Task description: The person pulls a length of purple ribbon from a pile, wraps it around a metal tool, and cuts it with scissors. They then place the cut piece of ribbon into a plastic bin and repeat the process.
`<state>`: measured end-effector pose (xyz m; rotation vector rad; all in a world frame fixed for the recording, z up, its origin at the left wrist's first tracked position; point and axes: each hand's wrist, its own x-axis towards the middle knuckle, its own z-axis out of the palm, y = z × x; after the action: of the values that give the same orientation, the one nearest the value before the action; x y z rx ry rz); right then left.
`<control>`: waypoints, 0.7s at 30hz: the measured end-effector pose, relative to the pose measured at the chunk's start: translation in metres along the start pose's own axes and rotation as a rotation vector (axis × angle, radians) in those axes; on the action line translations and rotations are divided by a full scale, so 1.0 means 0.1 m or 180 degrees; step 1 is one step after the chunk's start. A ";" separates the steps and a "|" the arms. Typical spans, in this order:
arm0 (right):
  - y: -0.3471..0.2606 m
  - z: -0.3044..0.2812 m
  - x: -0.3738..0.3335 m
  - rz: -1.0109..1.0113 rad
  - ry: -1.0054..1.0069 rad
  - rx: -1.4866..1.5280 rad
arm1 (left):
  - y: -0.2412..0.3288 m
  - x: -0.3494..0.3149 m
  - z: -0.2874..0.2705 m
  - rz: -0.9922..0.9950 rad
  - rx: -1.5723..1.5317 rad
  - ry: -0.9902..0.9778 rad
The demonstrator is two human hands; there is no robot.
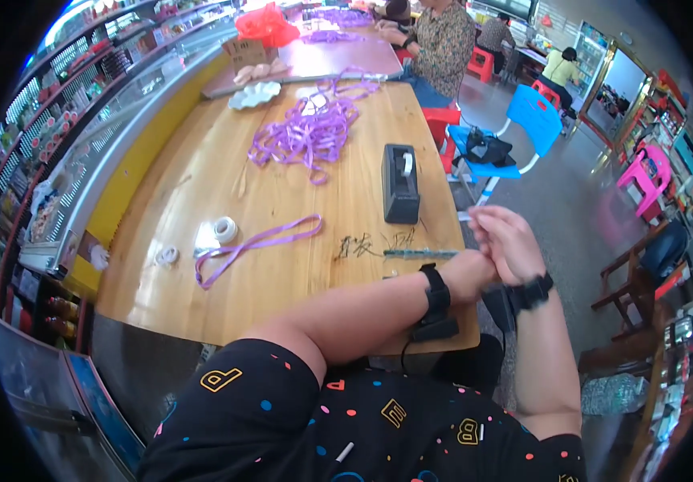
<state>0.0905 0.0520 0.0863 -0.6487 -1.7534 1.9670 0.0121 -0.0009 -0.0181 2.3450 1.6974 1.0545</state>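
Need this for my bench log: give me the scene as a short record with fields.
Surface: wooden table
Left hand: left hand near the table's right edge; grip unclear
Right hand: right hand close against the left in view; contact unclear
Wrists: left wristband and right wristband, both black
Nearest item: greenish strip
Beyond strip: black tape dispenser
Left side: purple ribbon loop, white roll, smaller white roll
Far end: tangled purple ribbons, white scalloped dish

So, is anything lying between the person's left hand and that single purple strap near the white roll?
Yes, one low thing: the thin greenish strip lies flat between the left hand and the purple strap. The black tape dispenser stands beyond that path, not across it.
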 end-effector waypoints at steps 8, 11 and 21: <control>0.15 0.38 0.80 0.0641 -0.0011 -0.1187 | -0.16 0.06 0.40 0.0148 -0.1097 0.0802; 0.17 0.56 0.95 0.0826 0.0028 -0.1100 | -0.10 0.03 0.43 0.0094 -0.1089 0.0905; 0.13 0.81 0.82 0.0029 0.0249 -0.0582 | -0.16 0.08 0.31 -0.0042 -0.1088 0.1186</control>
<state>-0.0232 0.0350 0.0754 -0.7844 -1.8993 1.7753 0.0178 0.0229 -0.0445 2.0138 1.4720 1.7098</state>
